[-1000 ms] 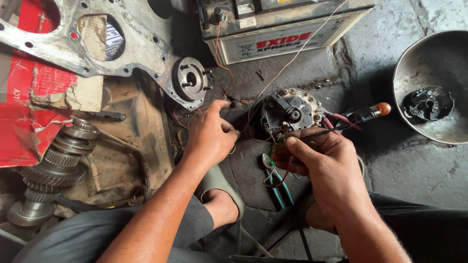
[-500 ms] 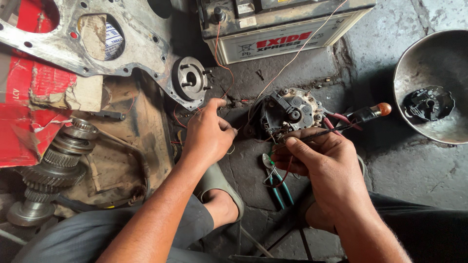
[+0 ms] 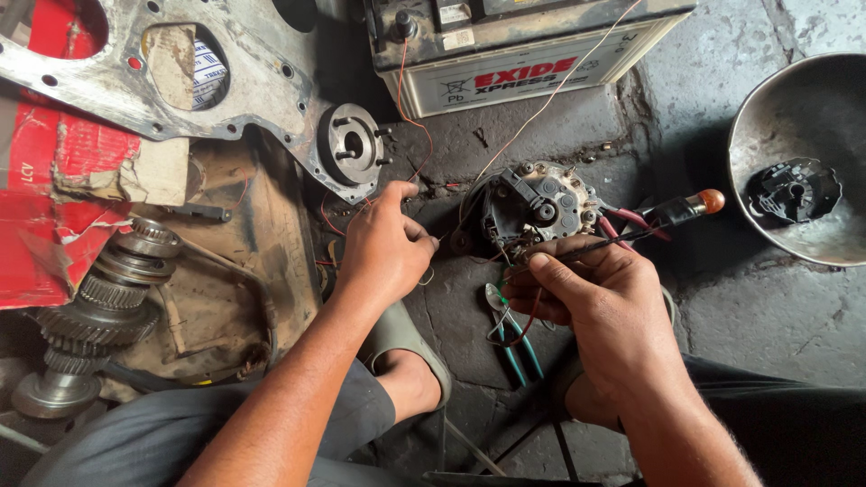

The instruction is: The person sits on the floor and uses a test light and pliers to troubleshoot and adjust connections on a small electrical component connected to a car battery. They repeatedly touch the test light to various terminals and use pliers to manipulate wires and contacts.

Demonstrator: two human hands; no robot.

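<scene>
Alternator (image 3: 532, 209) on floor below battery (image 3: 523, 54), rear cover off, wires loose. R hand (image 3: 595, 311) fingers clamped on probe (image 3: 631, 230) touching its terminals. L hand (image 3: 383, 252) fingers pinched on red wire (image 3: 417, 135). Looks mid-test; pliers (image 3: 512, 338) idle, reassembly not done.

Both hands (image 3: 383, 248) (image 3: 591, 302) curled, fingers pinched, close together.

Alternator (image 3: 534, 209): dull grey cast metal, black plastic inserts, greasy. Screwdriver (image 3: 672, 215): dark shaft, glossy translucent orange plastic handle tip. Pliers (image 3: 516, 347): teal plastic grips (scuffed). Floor (image 3: 749, 311): rough, matt concrete. Gear shaft (image 3: 95, 311): oily steel. Bowl (image 3: 794, 99): matt, blackened metal.
</scene>
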